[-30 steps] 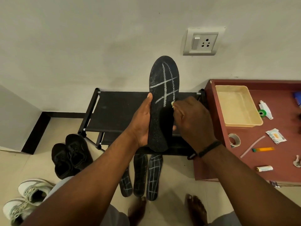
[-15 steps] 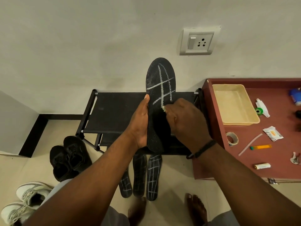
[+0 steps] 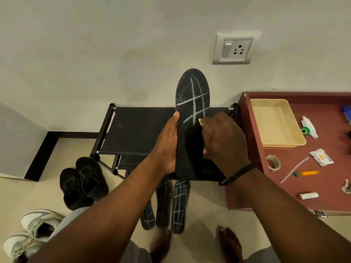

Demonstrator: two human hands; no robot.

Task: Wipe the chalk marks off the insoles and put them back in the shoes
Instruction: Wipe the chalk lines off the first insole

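Insole (image 3: 191, 118) gripped in left hand (image 3: 169, 143); right hand (image 3: 222, 139), pinching cloth (image 3: 200, 121), shifted right since earlier.

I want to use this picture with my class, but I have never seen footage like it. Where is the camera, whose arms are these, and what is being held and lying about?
The camera sits on a person's head and looks forward and down, so the two arms are the wearer's own. There is no machine here.

The left hand holds a black insole upright. It carries a white chalk grid. The right hand presses a small pale wiper against its lower chalk lines; what the wiper is made of I cannot tell.

Behind stands a black shoe rack. On the floor lie three more chalk-marked insoles, a pair of black shoes and a pair of white sneakers. To the right, a red-brown table holds a beige tray and small odds and ends.
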